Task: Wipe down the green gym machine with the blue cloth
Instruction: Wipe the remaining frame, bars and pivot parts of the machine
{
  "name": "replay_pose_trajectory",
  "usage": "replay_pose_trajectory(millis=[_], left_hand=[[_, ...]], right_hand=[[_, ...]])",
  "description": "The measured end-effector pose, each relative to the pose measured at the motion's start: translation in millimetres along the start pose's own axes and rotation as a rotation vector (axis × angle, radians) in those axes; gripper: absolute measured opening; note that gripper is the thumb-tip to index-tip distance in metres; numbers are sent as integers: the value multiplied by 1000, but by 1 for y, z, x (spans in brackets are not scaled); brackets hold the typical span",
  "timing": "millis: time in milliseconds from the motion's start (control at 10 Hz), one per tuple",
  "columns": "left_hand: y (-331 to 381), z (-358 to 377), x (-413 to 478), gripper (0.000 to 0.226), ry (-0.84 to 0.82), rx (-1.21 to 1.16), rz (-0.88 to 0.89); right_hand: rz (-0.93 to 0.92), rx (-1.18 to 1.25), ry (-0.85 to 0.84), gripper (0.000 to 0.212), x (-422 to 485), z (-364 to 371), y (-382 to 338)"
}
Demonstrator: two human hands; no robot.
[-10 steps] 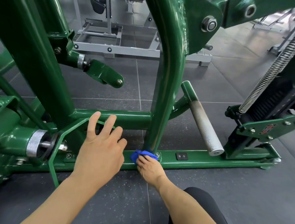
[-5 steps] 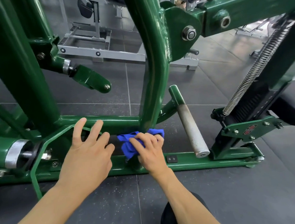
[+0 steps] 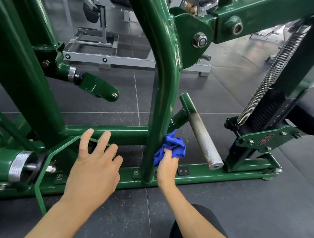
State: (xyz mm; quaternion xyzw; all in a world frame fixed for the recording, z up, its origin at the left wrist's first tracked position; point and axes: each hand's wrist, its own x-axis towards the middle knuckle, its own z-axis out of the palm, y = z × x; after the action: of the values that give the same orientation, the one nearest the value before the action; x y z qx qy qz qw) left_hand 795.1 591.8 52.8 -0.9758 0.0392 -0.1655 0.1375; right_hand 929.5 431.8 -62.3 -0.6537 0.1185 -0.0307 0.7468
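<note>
gripping blue cloth (image 3: 173, 145), right hand (image 3: 167, 166), green upright (image 3: 162, 99)

Head camera looks forward and down (close in) at the green gym machine (image 3: 162, 71).

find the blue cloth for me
Head view, lower centre: the blue cloth is bunched in the right hand, against the curved green upright, left of the steel peg.

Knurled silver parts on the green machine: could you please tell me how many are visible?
3: the long peg sleeve right of the blue cloth, a wide collar at far left, a small collar upper left. Others may be hidden behind the green frame.
</note>
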Motion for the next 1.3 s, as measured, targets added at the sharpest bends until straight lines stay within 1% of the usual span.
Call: replay_pose_trajectory(millis=[100,200,300,400,500,600,700,800,900,1000,1100,1200,1300], left_hand=[[-1,-1,0,12,-13,6,-7],[0,-2,0,12,-13,7,-6],[0,-3,1,12,-5,6,-12],[0,-3,2,12,11,15,-19],[0,-3,1,13,22,29,-1],[0,-2,1,21,34,45,3],[0,-1,1,23,38,44,7],[0,0,1,24,39,41,8],[0,1,0,19,37,38,12],[0,-1,0,15,30,26,4],[0,-2,0,15,14,21,0],[0,-2,0,14,4,27,-1],[0,-1,-1,13,10,28,-9]], right_hand=[[220,-66,-39,26,13,-2,21],[417,-61,-117,31,25,-5,52],[537,-107,-128,49,51,-11,107],[632,-293,-57,74,110,-24,218],[736,-459,-44,92,79,-25,180],[719,-612,-36,78,24,-18,84],[704,-489,-94,60,32,-18,87],[671,-297,-84,33,40,-15,104],[638,-234,-92,20,32,-14,92],[640,-221,-87,29,29,-14,89],[658,-240,-97,26,38,-15,103],[697,-202,-148,32,41,-16,108],[715,-151,-120,27,25,-12,86]])
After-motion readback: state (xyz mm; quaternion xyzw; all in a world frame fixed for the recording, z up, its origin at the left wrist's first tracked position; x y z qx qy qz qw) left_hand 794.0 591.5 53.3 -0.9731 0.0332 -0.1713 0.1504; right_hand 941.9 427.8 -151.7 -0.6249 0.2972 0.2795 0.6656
